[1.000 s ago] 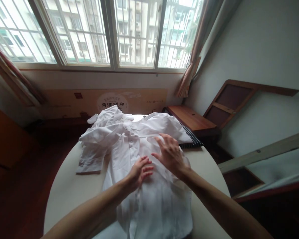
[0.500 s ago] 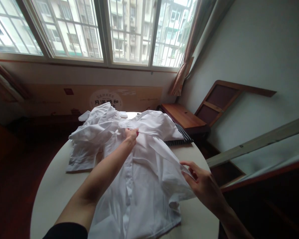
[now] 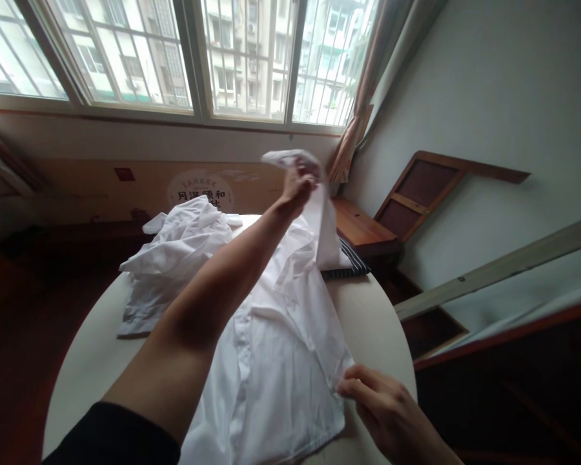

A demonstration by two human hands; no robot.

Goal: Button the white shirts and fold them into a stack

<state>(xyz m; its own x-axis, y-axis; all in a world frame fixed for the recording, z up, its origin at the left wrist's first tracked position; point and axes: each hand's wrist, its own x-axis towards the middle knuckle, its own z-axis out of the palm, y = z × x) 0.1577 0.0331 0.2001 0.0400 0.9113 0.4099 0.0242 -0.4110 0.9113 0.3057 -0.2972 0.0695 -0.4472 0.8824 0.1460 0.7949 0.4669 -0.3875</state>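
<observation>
A white button-front shirt [image 3: 271, 361] lies spread on the round table, its front placket running toward me. My left hand [image 3: 300, 184] is closed on the shirt's upper part and holds it up off the far side of the table; that cloth is blurred by motion. Near the hem on the right, my right hand [image 3: 372, 394] pinches the shirt's side edge between thumb and fingers. My left forearm hides part of the shirt. To the left sits a crumpled pile of white clothing [image 3: 174, 245].
The round white table [image 3: 87, 361] carries the clothes. A black striped cloth [image 3: 353, 258] lies at its far right. Beyond stand a wooden cabinet [image 3: 363, 223] and a long printed carton [image 3: 252, 194] below the barred window. A wooden rail [image 3: 503, 271] runs along the right.
My left hand has lifted the shirt's upper part up and to the right, away from the table. My right hand has moved down along the shirt's side toward the hem.
</observation>
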